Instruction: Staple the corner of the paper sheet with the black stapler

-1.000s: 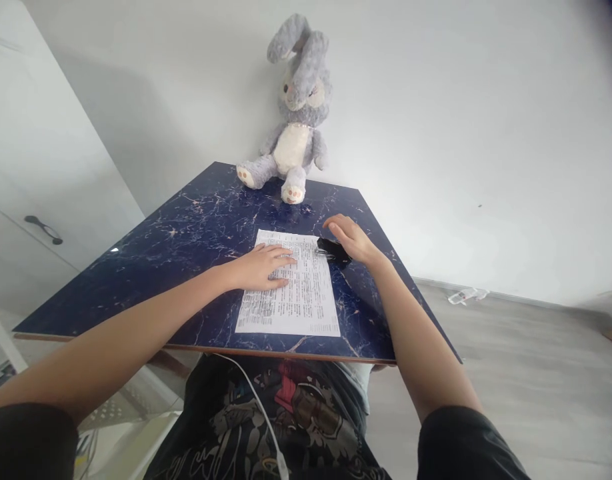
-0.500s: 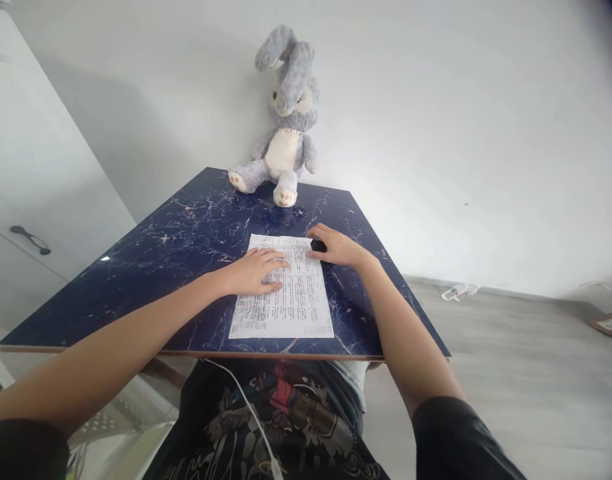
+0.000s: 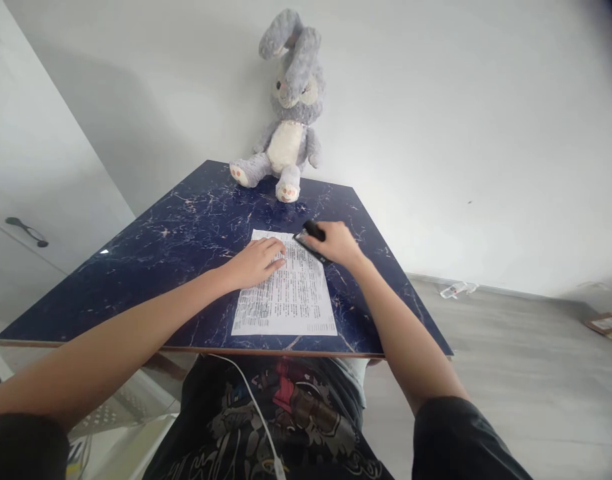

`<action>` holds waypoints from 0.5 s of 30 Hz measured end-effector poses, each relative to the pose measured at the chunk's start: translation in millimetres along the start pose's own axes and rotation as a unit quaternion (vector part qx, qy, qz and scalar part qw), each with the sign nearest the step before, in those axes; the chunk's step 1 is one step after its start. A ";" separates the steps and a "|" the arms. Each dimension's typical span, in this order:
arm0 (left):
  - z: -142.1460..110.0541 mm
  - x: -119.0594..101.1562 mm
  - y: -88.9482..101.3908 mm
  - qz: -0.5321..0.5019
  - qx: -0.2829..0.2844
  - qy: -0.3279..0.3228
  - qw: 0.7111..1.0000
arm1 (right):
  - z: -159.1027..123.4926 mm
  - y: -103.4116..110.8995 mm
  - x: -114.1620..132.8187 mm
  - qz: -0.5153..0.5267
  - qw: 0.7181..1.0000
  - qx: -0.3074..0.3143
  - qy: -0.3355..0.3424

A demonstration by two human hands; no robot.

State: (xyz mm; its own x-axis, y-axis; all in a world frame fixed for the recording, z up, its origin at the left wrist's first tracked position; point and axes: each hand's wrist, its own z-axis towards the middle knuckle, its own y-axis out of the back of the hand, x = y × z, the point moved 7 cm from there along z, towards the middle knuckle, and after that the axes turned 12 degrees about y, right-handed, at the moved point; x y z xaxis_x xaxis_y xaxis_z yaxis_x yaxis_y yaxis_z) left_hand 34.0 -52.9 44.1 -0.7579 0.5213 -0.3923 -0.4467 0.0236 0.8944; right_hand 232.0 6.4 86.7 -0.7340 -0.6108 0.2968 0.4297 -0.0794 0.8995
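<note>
A printed sheet of paper point(image 3: 296, 300) lies flat on the blue marbled table point(image 3: 161, 267). My left hand point(image 3: 261, 260) rests on the sheet's upper left part, palm down, with its fingers slightly bent. At the sheet's top right corner, my right hand point(image 3: 339, 243) grips a black stapler point(image 3: 315, 231). Its front end points left over the paper's top edge, and the fingers cover part of its body. Whether the paper sits between its jaws I cannot make out.
A grey plush rabbit point(image 3: 290, 143) sits at the table's far edge against the white wall. To the left stands a white cabinet point(image 3: 36, 167) with a dark handle. A white cable point(image 3: 253, 393) hangs over my shirt. A plastic wrapper point(image 3: 457, 289) lies on the floor at right.
My right hand has closed around the stapler, lifted it from beside the sheet and brought it to the paper's top right corner. My left hand has shifted slightly up the page, fingers more bent.
</note>
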 end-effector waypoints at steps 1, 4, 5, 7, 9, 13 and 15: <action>1.1 -1.2 5.2 -0.011 -0.030 0.002 0.999 | 2.6 -11.1 16.2 -0.015 1.000 0.012 0.022; 2.5 -3.6 17.1 -0.038 -0.094 0.002 0.995 | 5.7 -38.6 48.0 -0.024 0.997 0.053 0.049; 2.6 -4.0 19.1 -0.041 -0.105 0.002 0.994 | 4.9 -43.5 52.5 -0.024 0.997 0.062 0.049; 2.4 -3.4 20.5 -0.035 -0.117 0.007 0.993 | -0.6 -46.5 54.2 -0.027 0.996 0.070 0.043; 1.9 -1.5 19.0 -0.020 -0.120 0.017 0.992 | -13.4 -42.4 48.7 -0.029 0.996 0.074 0.030; 1.1 2.4 10.4 0.008 -0.111 0.028 0.993 | -59.7 -22.3 28.5 -0.019 0.997 0.070 0.001; 0.9 3.0 5.1 0.014 -0.099 0.026 0.995 | -86.1 -10.3 13.5 -0.007 0.997 0.068 -0.030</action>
State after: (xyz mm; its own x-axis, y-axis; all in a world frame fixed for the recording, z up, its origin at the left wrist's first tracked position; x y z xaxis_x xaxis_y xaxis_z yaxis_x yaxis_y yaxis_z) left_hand 29.9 -50.4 47.6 -0.7925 0.4746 -0.3830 -0.5063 -0.1617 0.8471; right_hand 262.9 -68.9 53.8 -0.7712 -0.5625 0.2981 0.3466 0.0218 0.9377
